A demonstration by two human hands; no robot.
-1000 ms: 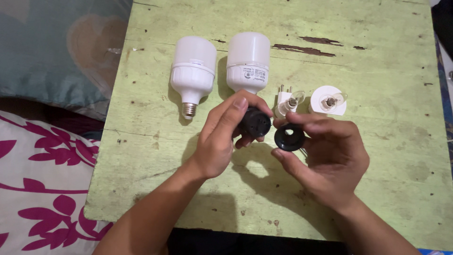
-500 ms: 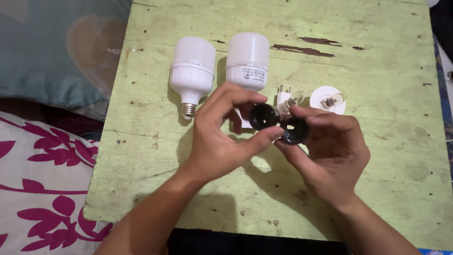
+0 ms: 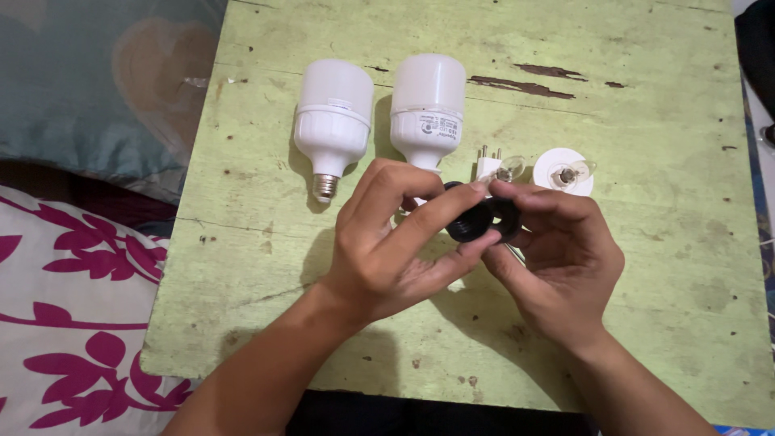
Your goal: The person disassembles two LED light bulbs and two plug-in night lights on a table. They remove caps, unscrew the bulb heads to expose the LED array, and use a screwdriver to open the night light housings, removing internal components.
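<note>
Two bare forearms reach up from six o'clock over a worn green table (image 3: 646, 266). The left hand (image 3: 387, 242) pinches a black socket body (image 3: 464, 220) between thumb and fingers; the right hand (image 3: 557, 258) grips a black ring (image 3: 504, 218) at its fingertips. The two black parts touch side by side at centre, ring at three o'clock of the body, open faces toward the camera. Just beyond at twelve o'clock lie a white plug adapter (image 3: 484, 167) and a round white base (image 3: 563, 171), each with a small clear bulb. Farthest, at eleven o'clock, two large white bulbs (image 3: 333, 113) (image 3: 426, 101) lie side by side, screw caps pointing toward the hands
</note>
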